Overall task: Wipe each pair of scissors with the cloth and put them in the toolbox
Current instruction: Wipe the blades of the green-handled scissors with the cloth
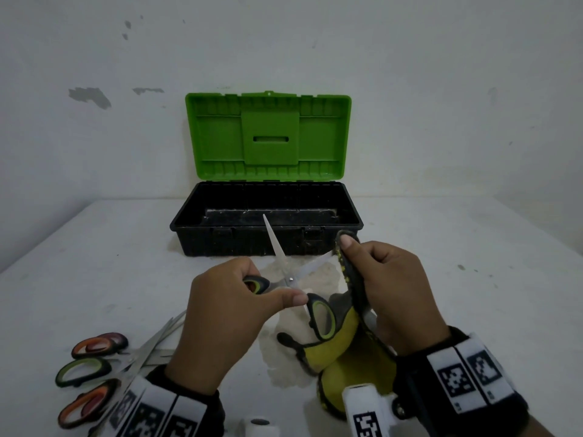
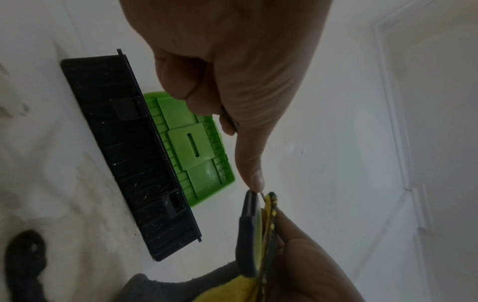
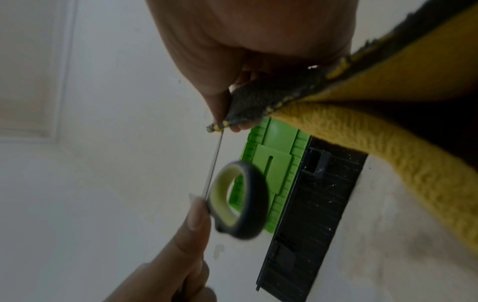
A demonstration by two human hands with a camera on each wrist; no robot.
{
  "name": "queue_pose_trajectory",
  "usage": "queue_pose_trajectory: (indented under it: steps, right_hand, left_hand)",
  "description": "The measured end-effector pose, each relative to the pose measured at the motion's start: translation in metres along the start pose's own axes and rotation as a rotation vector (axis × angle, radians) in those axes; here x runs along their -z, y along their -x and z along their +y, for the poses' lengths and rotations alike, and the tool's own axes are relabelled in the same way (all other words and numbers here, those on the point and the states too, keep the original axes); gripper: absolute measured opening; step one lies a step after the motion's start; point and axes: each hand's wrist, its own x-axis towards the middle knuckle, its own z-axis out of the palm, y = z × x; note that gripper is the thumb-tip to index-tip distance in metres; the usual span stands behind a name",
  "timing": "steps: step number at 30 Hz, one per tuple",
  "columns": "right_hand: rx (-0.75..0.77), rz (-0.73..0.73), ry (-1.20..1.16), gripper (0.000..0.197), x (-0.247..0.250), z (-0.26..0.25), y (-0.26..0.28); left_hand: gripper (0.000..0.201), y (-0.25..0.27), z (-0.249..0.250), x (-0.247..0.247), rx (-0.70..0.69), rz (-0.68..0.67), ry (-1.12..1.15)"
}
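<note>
A pair of green-handled scissors [image 1: 288, 280] is held above the table [image 1: 441, 279], blades spread wide, in front of the open toolbox [image 1: 266, 220], which looks empty. The left hand [image 1: 233, 313] is curled round one handle loop, thumb pressed near the pivot; the right hand [image 1: 391, 288] is closed on the yellow-and-grey cloth [image 1: 347, 342], which is folded over the tip of the right-pointing blade. In the right-wrist view that blade is seen pinched through the cloth between thumb and fingers.

The wipe is best done from pivot to tip — the cloth drawn along the flat sides, fingers kept off the cutting edge. The handle should be held steady so the blades are not allowed to swing shut on the cloth. The second blade, pointing toward the toolbox, appears still to need its pass.

Three more pairs [image 1: 91, 370] lie at the near left of the table — well apart from the toolbox, still to be put in.
</note>
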Motion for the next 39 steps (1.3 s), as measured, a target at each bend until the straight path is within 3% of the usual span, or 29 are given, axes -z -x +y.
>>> queue_pose_trajectory:
  steps: [5, 13, 22, 39]
  right_hand:
    - [-0.024, 0.022, -0.021, 0.053, 0.009, -0.004, -0.004]
    - [0.174, -0.136, 0.224, 0.044, -0.019, -0.009, 0.020]
    - [0.030, -0.061, 0.125, 0.053, -0.016, -0.009, 0.017]
    - [-0.005, -0.018, 0.075, 0.056, -0.009, -0.008, 0.010]
  left_hand:
    - [0.058, 0.001, -0.001, 0.002, 0.045, 0.033, 0.015]
    - [0.051, 0.004, 0.004, -0.007, 0.018, 0.061, -0.065]
    - [0.049, 0.007, 0.008, -0.004, -0.090, 0.135, -0.132]
    - [0.049, 0.003, -0.001, -0.006, -0.183, 0.174, -0.085]
